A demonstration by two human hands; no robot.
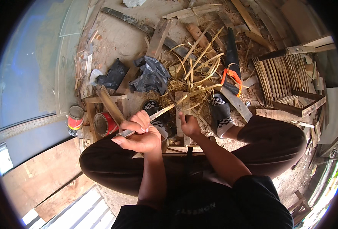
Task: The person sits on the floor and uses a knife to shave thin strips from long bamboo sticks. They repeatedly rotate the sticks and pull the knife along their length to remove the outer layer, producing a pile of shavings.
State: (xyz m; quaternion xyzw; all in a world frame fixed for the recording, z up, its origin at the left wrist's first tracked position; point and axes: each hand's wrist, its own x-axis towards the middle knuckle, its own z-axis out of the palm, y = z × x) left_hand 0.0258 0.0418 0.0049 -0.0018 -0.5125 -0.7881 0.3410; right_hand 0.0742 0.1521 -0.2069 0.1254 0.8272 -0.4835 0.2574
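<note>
My left hand (140, 131) is closed round a thin pale strip of wood or bamboo (164, 110), which slants up to the right, away from my body. Just right of the strip, my right hand (190, 124) is a fist round the handle of a knife (172, 100). The narrow dark blade points up and to the left, crossing the strip near its far end. Whether the edge touches the strip I cannot tell. The fist hides the knife's handle. Below both hands, a wooden block (181, 131) stands between my feet.
Curled shavings (199, 72) pile up beyond my feet. An orange-handled handsaw (233, 78) lies at their right, near a slatted wooden frame (281, 78). Black plastic (150, 74), planks (159, 38) and two red cans (105, 124) lie to the left.
</note>
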